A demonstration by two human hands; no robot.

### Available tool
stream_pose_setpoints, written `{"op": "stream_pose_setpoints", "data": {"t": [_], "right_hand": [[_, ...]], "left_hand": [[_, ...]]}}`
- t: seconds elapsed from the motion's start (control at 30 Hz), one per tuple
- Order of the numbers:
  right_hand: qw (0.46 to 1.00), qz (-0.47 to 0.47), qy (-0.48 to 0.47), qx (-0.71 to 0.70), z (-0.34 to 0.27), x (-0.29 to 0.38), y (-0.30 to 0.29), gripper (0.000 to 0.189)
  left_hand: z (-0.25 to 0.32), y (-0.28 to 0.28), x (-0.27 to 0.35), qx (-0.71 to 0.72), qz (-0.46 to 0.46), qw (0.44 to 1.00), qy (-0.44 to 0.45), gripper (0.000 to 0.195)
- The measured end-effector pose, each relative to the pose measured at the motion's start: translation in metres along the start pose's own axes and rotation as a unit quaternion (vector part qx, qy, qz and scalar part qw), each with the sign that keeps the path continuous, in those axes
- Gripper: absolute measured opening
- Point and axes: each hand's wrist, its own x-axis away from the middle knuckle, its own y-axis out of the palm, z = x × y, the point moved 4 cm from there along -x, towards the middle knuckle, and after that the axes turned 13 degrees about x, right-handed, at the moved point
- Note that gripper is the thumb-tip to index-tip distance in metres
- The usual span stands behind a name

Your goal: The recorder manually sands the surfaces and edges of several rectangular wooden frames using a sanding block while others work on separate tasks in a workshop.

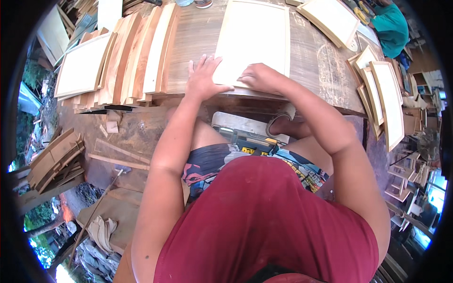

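A framed wooden panel (254, 39), pale and overexposed inside its narrow rim, lies flat on the workbench in front of me. My left hand (204, 78) is spread at its near left corner, with the fingers apart and the thumb along the near frame strip. To the right, my right hand (262, 77) rests on the panel's near end with its fingers curled inward. What may be under those fingers is hidden. The wood-grained benchtop (193, 42) shows on either side of the panel.
Wooden boards (122, 53) and a framed panel (83, 65) are stacked at left. More framed panels lie at far right (331, 19) and lean off the right edge (389, 102). A DeWalt case (253, 143) sits below the bench. Another person (391, 30) is at upper right.
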Motion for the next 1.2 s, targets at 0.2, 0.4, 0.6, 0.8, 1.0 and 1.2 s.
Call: {"op": "stream_pose_setpoints", "data": {"t": [0.2,0.4,0.6,0.8,1.0,1.2], "right_hand": [[0.991,-0.051,0.097,-0.074,0.013,0.031,-0.023,0.028],[0.986,-0.064,0.127,-0.089,0.032,0.051,-0.048,0.028],[0.971,-0.094,0.217,-0.038,0.042,0.062,-0.042,0.024],[0.976,-0.050,0.210,-0.016,0.026,0.057,-0.041,0.023],[0.974,-0.126,0.181,0.054,0.021,0.053,-0.048,0.025],[0.967,-0.166,0.172,0.093,0.028,0.052,-0.046,0.024]], "left_hand": [[0.005,0.001,0.000,0.002,0.007,1.000,0.012,0.108],[0.002,0.003,-0.005,-0.018,-0.004,1.000,0.011,0.108],[0.000,0.002,-0.004,0.000,-0.011,1.000,0.006,0.107],[0.001,0.001,-0.002,0.004,-0.016,1.000,-0.001,0.106],[0.001,0.002,-0.001,-0.013,-0.016,1.000,0.005,0.106],[0.001,0.003,-0.004,0.001,-0.010,1.000,0.011,0.105]]}}
